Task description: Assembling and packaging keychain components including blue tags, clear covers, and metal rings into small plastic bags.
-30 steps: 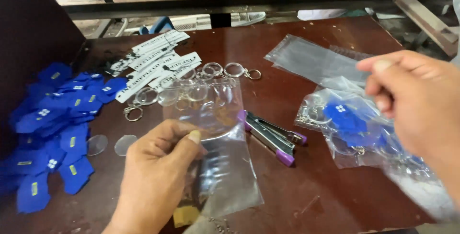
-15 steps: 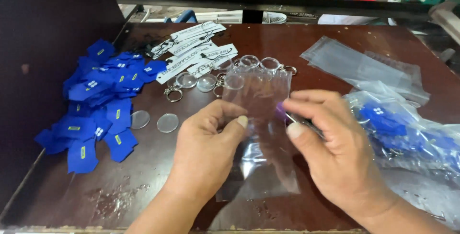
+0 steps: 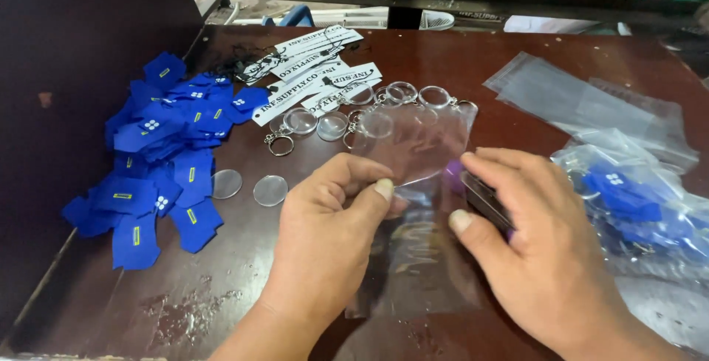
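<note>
You are at the bag-opening step: your left hand pinches the clear plastic bag between thumb and forefinger near its middle, and your right hand presses fingertips on the same bag just beside that grip. Next, the two layers need parting at the mouth, beyond your grip, toward the clear keyrings. Your right palm hides a purple-ended tool, possibly a pen, on the worktop; whether that hand pinches anything, I cannot tell.
</note>
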